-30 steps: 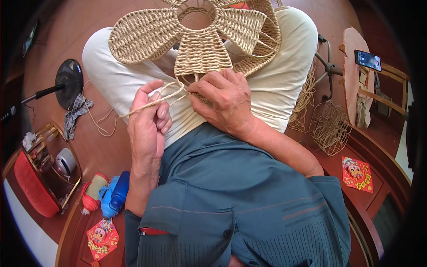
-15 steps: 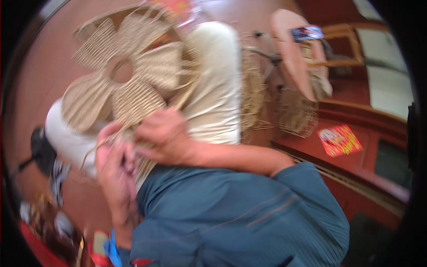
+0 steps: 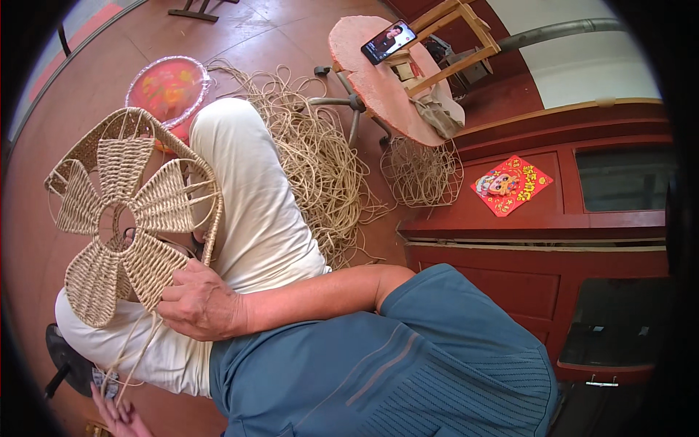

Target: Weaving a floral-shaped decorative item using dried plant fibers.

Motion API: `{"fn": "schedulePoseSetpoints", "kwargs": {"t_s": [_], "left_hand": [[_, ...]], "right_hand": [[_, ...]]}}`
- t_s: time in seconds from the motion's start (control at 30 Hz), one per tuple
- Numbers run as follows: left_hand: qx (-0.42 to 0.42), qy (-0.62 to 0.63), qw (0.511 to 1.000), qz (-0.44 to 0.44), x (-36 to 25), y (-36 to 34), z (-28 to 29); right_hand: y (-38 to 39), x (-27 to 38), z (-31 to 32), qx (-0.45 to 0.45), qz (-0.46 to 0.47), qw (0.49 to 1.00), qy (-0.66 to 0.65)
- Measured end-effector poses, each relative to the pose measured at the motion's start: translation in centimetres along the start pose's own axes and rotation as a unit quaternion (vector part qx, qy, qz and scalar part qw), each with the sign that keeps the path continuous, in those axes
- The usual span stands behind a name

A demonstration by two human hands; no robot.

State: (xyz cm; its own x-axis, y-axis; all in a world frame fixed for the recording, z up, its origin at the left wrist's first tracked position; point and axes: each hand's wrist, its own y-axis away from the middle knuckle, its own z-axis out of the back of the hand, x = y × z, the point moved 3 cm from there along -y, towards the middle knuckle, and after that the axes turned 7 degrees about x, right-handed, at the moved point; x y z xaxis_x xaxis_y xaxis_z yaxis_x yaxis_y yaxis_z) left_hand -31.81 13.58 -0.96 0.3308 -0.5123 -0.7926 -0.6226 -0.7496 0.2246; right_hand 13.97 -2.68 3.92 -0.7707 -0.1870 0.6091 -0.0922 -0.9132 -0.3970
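On my lap rests a tan woven basket (image 3: 156,258) with flower-like petals around a round central hole and an open wire-and-cord frame at its rim. My right hand (image 3: 204,302) is closed on the tip of the lower right petal, its fingertips partly hidden. From that tip, loose strands of cord (image 3: 132,357) run down to the lower left. There my left hand (image 3: 119,414) holds the strands between its fingers, partly cut off by the dark rim of the picture.
A large heap of loose cord (image 3: 313,167) lies on the floor right of my knee. Beyond it stands a round pink-topped stool (image 3: 357,44) with a phone (image 3: 389,41) on it. A wire frame (image 3: 422,171) sits beside red cabinets (image 3: 510,284). A red round tray (image 3: 167,91) is ahead.
My left hand has moved away from the basket, down and left, drawing the strands out. My right hand and the basket appear lower and further left as the view has shifted.
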Motion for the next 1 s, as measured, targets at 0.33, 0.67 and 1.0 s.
{"fn": "schedulePoseSetpoints", "kwargs": {"t_s": [0.33,0.67,1.0], "left_hand": [[-0.492,-0.176,0.848,0.087,-6.8,14.7,15.3],[-0.108,-0.591,0.799,0.015,3.2,-5.2,-26.4],[-0.094,-0.419,0.891,0.147,6.0,-7.8,-25.5]], "right_hand": [[0.7,-1.5,-1.5,-0.05,-0.019,0.999,0.005],[-0.1,-1.8,1.3,0.062,-0.033,0.997,-0.012],[-0.5,-1.1,1.5,0.063,-0.053,0.996,-0.014]]}}
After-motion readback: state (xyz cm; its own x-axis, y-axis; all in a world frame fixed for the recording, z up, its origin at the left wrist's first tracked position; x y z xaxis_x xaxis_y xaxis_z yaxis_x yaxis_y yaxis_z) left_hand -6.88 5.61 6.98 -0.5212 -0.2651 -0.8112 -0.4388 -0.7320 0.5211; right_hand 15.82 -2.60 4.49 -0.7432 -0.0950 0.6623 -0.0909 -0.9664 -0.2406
